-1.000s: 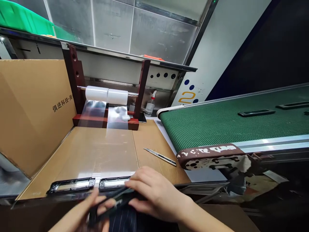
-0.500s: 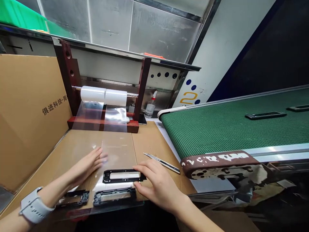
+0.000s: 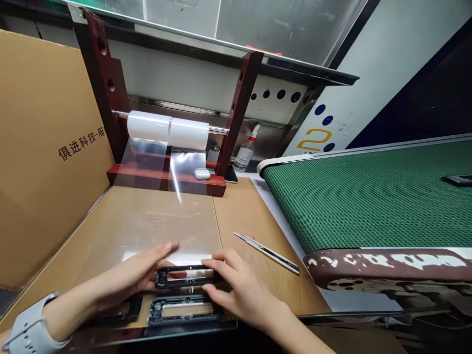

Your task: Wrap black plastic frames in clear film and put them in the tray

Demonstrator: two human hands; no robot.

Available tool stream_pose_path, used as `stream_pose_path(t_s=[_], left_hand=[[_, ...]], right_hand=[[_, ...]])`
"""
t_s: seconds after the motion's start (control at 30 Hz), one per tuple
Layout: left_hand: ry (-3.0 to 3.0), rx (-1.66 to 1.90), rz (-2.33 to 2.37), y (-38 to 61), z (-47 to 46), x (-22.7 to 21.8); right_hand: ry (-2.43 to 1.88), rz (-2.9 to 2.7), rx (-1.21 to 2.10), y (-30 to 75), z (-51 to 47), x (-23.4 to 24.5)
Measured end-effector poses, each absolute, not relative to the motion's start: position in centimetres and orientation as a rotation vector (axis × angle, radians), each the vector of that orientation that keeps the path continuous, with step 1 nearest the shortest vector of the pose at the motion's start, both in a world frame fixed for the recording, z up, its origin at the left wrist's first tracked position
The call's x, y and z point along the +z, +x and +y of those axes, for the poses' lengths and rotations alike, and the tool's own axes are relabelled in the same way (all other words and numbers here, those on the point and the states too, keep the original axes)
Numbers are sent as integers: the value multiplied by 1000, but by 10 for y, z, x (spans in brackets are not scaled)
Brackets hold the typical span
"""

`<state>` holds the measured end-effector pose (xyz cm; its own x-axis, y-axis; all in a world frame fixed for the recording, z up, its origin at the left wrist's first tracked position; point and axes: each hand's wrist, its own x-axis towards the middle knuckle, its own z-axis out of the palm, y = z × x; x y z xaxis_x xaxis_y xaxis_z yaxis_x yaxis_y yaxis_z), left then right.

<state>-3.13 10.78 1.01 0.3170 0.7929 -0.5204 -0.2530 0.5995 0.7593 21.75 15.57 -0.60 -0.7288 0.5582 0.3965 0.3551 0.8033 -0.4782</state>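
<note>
My right hand (image 3: 239,287) pinches the right end of a black rectangular frame (image 3: 184,277) with a long slot, tilted above the work surface. My left hand (image 3: 147,268) is at the frame's left end. Its thumb stretches out over the clear film, and its other fingers, partly hidden, touch or nearly touch the frame. Just below lies a second black frame (image 3: 184,309), slotted and with moulded detail. Another black frame (image 3: 127,309) shows partly beneath my left wrist. Clear film (image 3: 165,211) spreads over the cardboard ahead of my hands.
Two white film rolls (image 3: 149,125) hang on a rod in a dark red wooden stand (image 3: 217,188). A utility knife (image 3: 267,251) lies on the cardboard at right. Beyond it runs a green conveyor belt (image 3: 361,206). A spray bottle (image 3: 245,155) and white case (image 3: 202,173) stand behind. Left is a cardboard box (image 3: 40,147).
My left hand has come from the film to the left end of the black frame. My right hand still grips that frame, which is now tilted. The head view has shifted.
</note>
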Motion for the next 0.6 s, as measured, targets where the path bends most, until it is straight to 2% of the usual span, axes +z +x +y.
stream_pose_path(t_s=[0.6], left_hand=[[677, 726, 1130, -35, 105, 12]], right_hand=[[-711, -2536, 523, 213, 158, -10]])
